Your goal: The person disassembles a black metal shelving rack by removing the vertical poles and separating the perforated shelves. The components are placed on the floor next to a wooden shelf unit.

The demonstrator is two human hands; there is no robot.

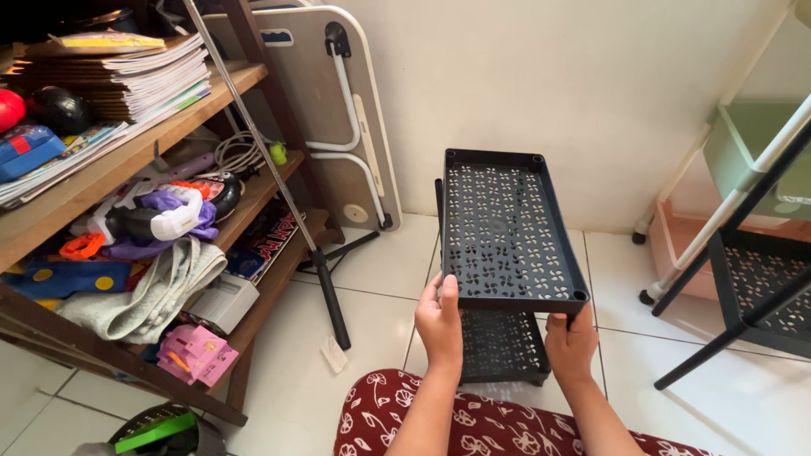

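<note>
I hold a black perforated plastic shelf tray (507, 228) up in front of me, level, with its long side running away from me. My left hand (439, 325) grips the near left corner and my right hand (570, 342) grips the near right corner. Directly below it, on the white tiled floor, stands a second black perforated tray (500, 344), mostly hidden by the held one. My lap, in red floral cloth (473, 422), is at the bottom.
A wooden shelf unit (127, 135) on the left holds books, toys and cloth. A folded table (338, 110) leans on the wall, with a metal pole (279, 186) beside it. At the right stand a black rack (743, 287) and a white-framed trolley (726, 169).
</note>
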